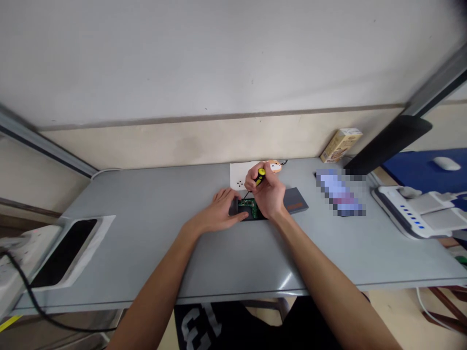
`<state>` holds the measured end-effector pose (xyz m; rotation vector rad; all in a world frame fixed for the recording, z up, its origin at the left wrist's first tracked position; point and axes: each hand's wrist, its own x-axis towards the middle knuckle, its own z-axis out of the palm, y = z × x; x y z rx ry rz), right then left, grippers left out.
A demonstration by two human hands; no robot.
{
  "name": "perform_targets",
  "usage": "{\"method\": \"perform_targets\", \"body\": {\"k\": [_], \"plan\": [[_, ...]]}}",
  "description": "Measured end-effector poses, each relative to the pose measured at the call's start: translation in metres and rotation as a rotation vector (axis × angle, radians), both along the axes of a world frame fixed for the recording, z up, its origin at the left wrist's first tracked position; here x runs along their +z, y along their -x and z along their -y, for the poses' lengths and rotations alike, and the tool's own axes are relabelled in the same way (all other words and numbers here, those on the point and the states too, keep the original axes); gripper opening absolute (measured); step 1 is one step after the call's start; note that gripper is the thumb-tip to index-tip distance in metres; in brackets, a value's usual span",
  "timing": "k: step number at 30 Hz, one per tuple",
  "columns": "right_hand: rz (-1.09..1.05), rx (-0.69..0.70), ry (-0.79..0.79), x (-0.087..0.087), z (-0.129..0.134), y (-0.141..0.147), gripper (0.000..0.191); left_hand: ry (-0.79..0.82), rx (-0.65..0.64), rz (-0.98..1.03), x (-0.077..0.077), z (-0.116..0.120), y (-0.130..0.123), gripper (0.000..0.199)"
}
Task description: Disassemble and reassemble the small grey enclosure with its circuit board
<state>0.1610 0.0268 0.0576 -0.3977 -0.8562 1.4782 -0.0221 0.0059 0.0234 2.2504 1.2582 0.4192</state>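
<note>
Steadying the circuit board (249,204), at twelve o'clock from you on the desk (164,209), your left hand (222,210) is half spread, thumb and forefinger across the board's nine o'clock end, though whether they grip or merely rest you cannot tell. Your right hand (270,192) is curled closed around the screwdriver (260,177), whose shaft slants toward the board's eleven o'clock corner; a straighter shaft and light downward pressure should guard against slipping. Keep your wrist clear of the paper (237,170) at eleven o'clock, with its small dark bits (240,183).

A glossy grey desk (146,209) stands against a pale wall (219,58)
</note>
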Motion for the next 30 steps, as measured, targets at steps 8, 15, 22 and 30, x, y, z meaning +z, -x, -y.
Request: {"method": "perform_targets", "body": {"k": [8,15,22,30], "plan": [[0.011,-0.036,-0.005,-0.0004,-0.0016,-0.0015,0.047,0.003,0.005,-0.002,0.0011,0.0002,-0.0022,0.037],[0.011,-0.055,0.021,0.0012,-0.0023,-0.0028,0.052,-0.003,0.034,0.023,-0.0038,-0.0020,-0.0012,0.035],[-0.005,-0.037,0.033,0.0010,-0.0026,-0.0043,0.045,-0.007,0.042,0.026,-0.0020,-0.0014,-0.0035,0.030],[0.018,-0.029,0.033,0.0014,-0.0013,-0.0015,0.049,0.004,0.035,0.051,-0.0033,-0.0047,-0.0039,0.022]]}}
